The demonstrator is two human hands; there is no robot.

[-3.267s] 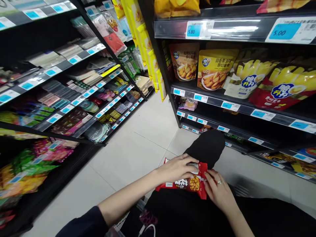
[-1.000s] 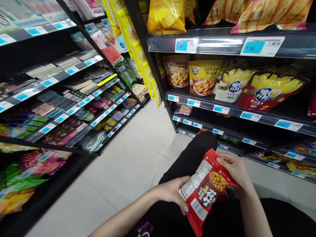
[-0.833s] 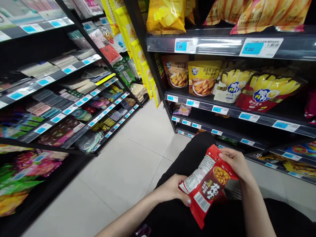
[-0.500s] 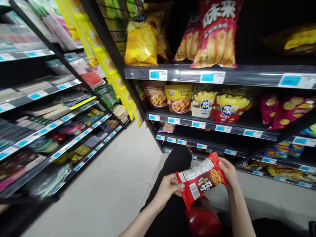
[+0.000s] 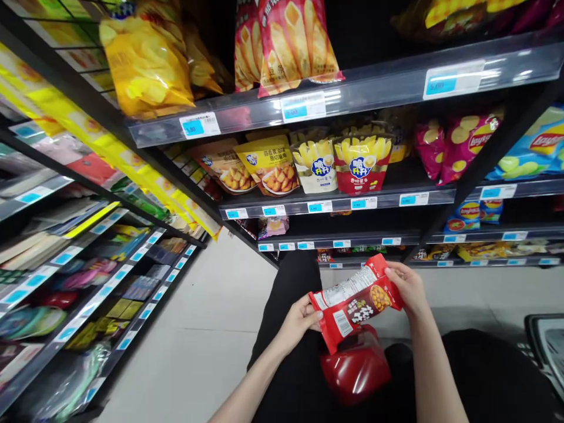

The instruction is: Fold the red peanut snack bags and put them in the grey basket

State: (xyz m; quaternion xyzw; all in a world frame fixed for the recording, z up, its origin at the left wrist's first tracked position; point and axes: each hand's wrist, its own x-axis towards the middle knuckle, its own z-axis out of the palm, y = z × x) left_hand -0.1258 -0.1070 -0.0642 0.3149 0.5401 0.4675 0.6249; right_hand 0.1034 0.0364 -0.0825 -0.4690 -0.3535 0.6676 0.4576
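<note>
Between my two hands is a red snack packet (image 5: 352,305), its printed back with a barcode and a picture of nuts facing up. My left hand (image 5: 301,322) pinches the packet's left end, thumb on top. At the opposite end, my right hand (image 5: 408,288) grips the upper right corner. Just below the packet, a shiny dark red rounded object (image 5: 356,367) rests by my lap; its kind I cannot make out. My black-trousered knee (image 5: 299,282) is behind the packet.
Snack shelves (image 5: 379,73) stand ahead, with chip bags (image 5: 295,47) above and stand-up snack pouches (image 5: 363,158) lower down. Another shelf unit (image 5: 88,282) runs along the left. Pale floor tiles (image 5: 211,311) lie between. A dark-rimmed basket-like object (image 5: 535,335) is at the right edge.
The view has turned right and closer to the shelves, bringing the basket-like object into sight at the right edge. Both hands keep hold of the packet in nearly the same pose.
</note>
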